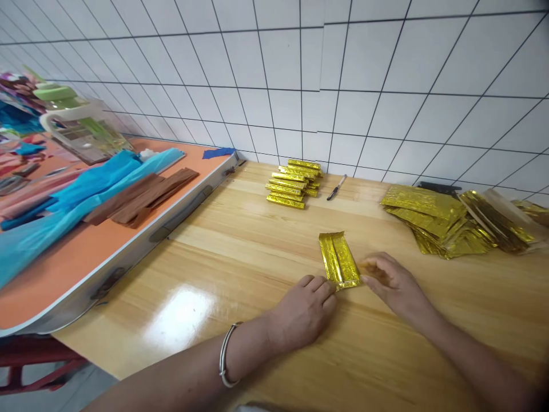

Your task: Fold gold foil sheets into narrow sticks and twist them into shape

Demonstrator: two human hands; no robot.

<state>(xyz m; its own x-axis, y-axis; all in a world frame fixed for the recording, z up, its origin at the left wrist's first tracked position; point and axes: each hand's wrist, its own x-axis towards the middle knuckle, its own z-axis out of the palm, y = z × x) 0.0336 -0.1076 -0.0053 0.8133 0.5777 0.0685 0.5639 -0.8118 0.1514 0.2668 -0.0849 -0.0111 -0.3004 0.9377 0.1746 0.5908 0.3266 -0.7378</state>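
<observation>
A flat gold foil piece (348, 254) lies on the wooden table between my hands, with a fold or seam running along its length. My left hand (306, 309), a silver bangle at its wrist, has curled fingers closed at the near left corner of the foil. Close against the foil's right edge is my right hand (394, 286), its fingers bent toward the thumb. Something small and yellowish shows at its fingertips, too blurred to name. Beyond the foil, several narrow gold foil strips (287, 191) are stacked near the wall.
A pen (337, 187) lies right of the stacked strips. Several flat gold foil sheets (429, 214) are heaped at the right. On the left, an orange-topped table (189, 171) carries blue paper (103, 177), brown paper (146, 197) and a green-lidded container (58, 94). A tiled wall (274, 68) stands behind.
</observation>
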